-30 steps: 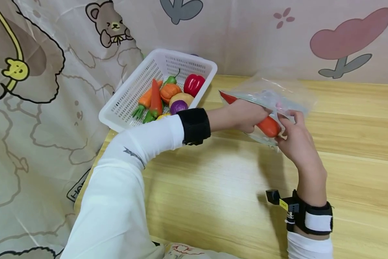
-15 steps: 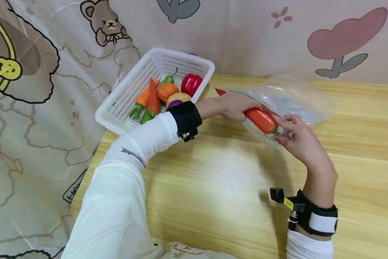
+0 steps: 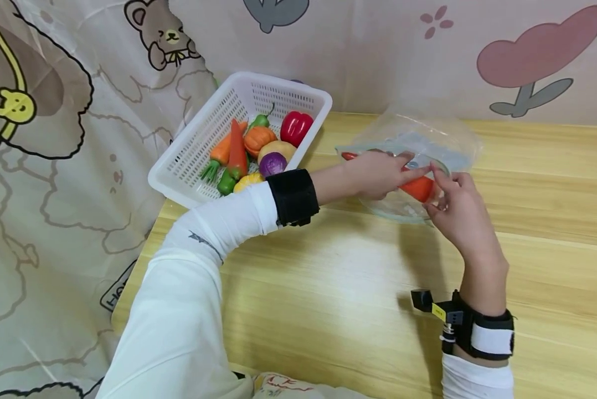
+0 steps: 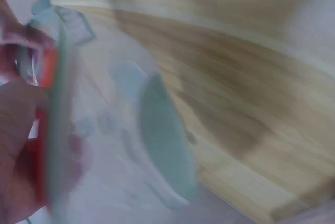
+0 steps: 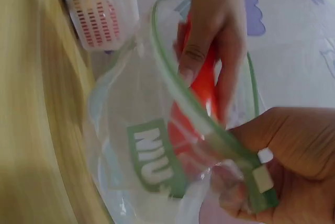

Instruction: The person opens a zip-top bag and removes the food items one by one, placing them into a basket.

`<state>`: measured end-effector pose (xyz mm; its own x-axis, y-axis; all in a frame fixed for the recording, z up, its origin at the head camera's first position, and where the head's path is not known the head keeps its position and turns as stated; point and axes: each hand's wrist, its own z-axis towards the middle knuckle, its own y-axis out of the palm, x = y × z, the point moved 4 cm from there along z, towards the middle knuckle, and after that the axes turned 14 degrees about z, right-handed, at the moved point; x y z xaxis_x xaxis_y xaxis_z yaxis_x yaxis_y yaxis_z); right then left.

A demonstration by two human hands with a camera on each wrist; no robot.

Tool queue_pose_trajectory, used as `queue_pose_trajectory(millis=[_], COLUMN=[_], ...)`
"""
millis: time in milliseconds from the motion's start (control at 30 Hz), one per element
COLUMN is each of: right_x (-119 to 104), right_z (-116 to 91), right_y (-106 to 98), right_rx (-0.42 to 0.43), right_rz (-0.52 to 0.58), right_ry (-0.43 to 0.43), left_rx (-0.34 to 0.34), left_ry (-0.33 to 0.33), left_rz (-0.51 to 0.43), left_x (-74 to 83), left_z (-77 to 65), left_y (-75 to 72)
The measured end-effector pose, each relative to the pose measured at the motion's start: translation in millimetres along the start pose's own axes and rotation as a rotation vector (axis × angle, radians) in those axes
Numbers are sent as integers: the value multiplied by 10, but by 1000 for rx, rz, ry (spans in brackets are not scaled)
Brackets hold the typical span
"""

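Note:
My left hand (image 3: pixel 375 176) grips a long red toy chili pepper (image 3: pixel 420 190) inside the mouth of a clear zip bag (image 3: pixel 435 136). In the right wrist view, the fingers of that hand wrap the pepper (image 5: pixel 205 90), and its lower end shows through the plastic. My right hand (image 3: pixel 459 213) pinches the bag's green zip edge near a white slider (image 5: pixel 263 178), close to the pepper's thick end. The left wrist view is blurred; there the bag (image 4: pixel 104 130) hangs beside the left hand (image 4: pixel 18 135), with red between fingers and film.
A white slotted basket (image 3: pixel 191 166) stands at the back left with several toy vegetables, among them a carrot (image 3: pixel 221 148), a red bell pepper (image 3: pixel 296 128) and a purple one (image 3: pixel 272 164). A patterned cloth (image 3: pixel 358 55) hangs behind the wooden table (image 3: pixel 328 299).
The chili pepper has gone deeper between the bag's sides. The bag's mouth swung right, then came back left and widened. My right hand shifted right and partly returned, still on the bag's edge.

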<state>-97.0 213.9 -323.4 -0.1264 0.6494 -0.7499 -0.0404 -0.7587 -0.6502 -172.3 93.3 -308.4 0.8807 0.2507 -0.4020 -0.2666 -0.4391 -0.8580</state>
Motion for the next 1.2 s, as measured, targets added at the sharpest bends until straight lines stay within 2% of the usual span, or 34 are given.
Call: queue_pose_trajectory(millis=[67,133,300,400,567,667,800,867,933,1033,1100,1133,1200], right_x=[-38,-68,-57,-5,106,170,300,408,524,694,876,1025,1611], right_z=[13,26,45,47,24,-16,-138,-221,-321,-475,-564,-603,-711], right_y=[39,78,137,119,1,-110,-313,-445,-585,-770,-889,-954,-1112], right_rx=[1,0,8,19,10,74,193,223,242,285,350,391,451], right_rz=[27,53,75,63,40,17,-36,-58,-90,-130,-100,-82,-42], right_ry=[0,3,53,108,175,110,15,46,125,249,327,317,380], left_rx=[-45,-29,123,167,165,188,291,301,299,237,205,193,169], left_ry=[28,49,41,16,-57,-105,-170,-215,-269,-343,-386,-404,-438], left_rz=[-16,-40,21,62,-20,-90,-132,-160,-202,-290,-351,-383,-429], left_x=[35,55,45,1,-185,-312,-446,-506,-570,-657,-699,-716,-745], left_z=[17,21,-49,-147,-424,-640,-977,-1153,-1321,-1534,-1648,-1696,-1776], left_y=[-14,-36,-98,-129,-106,-19,106,183,288,478,605,661,756])
